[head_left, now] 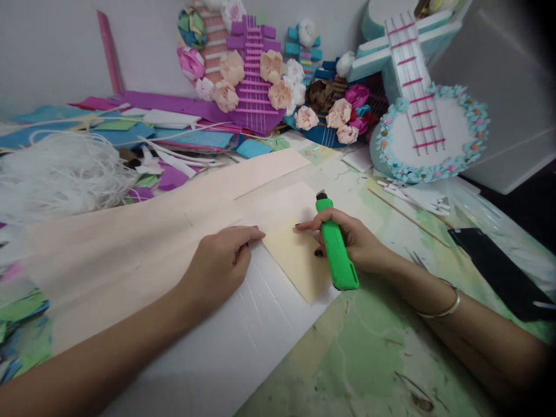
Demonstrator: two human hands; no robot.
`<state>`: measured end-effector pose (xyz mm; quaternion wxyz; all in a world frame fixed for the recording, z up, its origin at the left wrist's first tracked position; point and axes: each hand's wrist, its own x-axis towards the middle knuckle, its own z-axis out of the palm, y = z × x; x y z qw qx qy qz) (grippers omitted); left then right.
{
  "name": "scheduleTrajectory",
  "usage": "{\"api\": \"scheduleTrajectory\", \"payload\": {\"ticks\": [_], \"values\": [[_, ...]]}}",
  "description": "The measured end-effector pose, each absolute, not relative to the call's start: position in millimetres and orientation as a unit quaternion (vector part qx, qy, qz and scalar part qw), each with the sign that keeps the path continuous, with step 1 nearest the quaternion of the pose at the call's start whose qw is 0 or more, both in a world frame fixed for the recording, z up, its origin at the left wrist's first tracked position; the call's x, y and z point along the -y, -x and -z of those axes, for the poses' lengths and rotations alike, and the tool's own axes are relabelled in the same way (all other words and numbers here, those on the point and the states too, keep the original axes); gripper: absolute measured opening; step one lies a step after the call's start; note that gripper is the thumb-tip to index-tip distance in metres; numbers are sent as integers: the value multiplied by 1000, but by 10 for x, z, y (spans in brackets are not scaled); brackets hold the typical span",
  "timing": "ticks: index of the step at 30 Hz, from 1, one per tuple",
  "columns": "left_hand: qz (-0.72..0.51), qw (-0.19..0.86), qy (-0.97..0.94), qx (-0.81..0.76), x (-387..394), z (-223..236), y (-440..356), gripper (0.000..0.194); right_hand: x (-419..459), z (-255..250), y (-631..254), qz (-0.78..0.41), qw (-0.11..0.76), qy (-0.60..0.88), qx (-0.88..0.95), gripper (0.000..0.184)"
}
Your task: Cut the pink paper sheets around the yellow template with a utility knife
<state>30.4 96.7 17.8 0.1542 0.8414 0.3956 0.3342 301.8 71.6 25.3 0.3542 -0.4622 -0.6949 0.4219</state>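
Note:
My right hand (354, 237) is closed around a green utility knife (336, 249), its black tip and short blade pointing away from me. The index finger of that hand reaches out over a piece of pale cream paper (299, 260). On the other side, my left hand (226, 255) has its fingers curled together, the fingertips at the left edge of the cream paper. Beneath lies a white board (226, 353) with thin cut lines in its surface. A large peach paper sheet (121, 249) stretches out under and beyond my left hand.
Decorated paper guitars, one purple (254, 75) and one light blue (430, 121), stand at the back. A heap of white string (65, 174) and coloured paper scraps (26, 307) lie left. To the right are a thin wooden stick (408, 217) and a black flat object (499, 272).

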Motion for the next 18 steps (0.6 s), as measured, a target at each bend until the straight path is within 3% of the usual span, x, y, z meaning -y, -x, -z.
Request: {"api": "scheduleTrajectory", "payload": {"ticks": [11,18], "values": [[-339,133,-854,-371,-975,-160,-310,31,-720,-242,-3024,-440,349,464,685,30],[-280,-18,-923,-262,-991,-92,-288,38,-723,-246,-3025,-433,348,460,693,32]]}}
